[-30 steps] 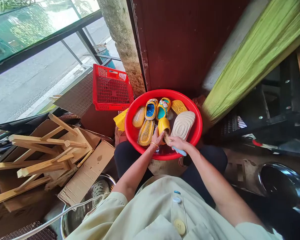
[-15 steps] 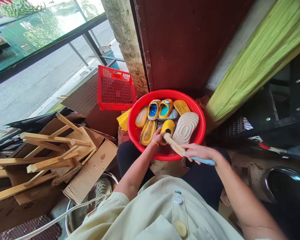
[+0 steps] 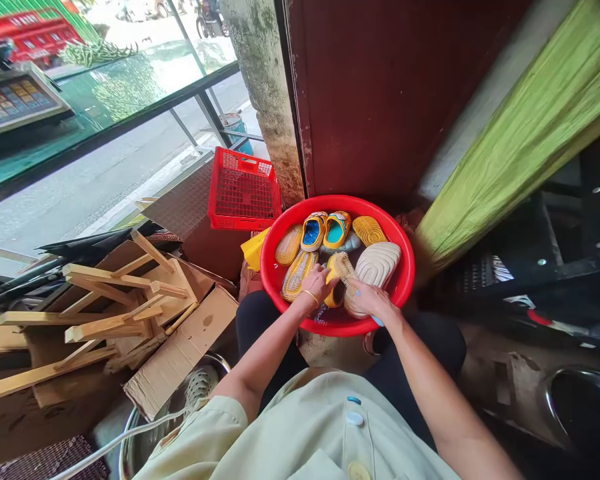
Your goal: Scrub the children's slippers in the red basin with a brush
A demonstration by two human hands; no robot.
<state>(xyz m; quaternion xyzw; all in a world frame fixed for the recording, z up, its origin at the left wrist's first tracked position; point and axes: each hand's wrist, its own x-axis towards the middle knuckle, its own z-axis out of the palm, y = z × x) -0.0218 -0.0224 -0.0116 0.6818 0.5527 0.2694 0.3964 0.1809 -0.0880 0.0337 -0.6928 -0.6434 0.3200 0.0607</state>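
A red basin (image 3: 407,283) between my knees holds several shoes, most of them yellow, and some water. My left hand (image 3: 317,283) grips a yellow shoe (image 3: 334,295) near the basin's front. In my right hand (image 3: 373,298) is a scrub brush (image 3: 347,268), its pale bristles against the top of that shoe; the blue handle is mostly hidden by my fingers. A large cream shoe (image 3: 379,261) lies sole up beside my right hand. Two yellow clogs (image 3: 336,230) with blue and teal insides sit at the back.
A red plastic crate (image 3: 245,190) stands behind the basin at left. Wooden stool legs (image 3: 110,280) and cardboard (image 3: 183,347) are piled on the left. A green curtain (image 3: 525,147) hangs at right. Metal basins (image 3: 550,400) are at lower right and lower left.
The brush has moved from the yellow shoe's opening up onto its upper, and my right hand has come in over the basin. The view has shifted, so things sit lower and further right.
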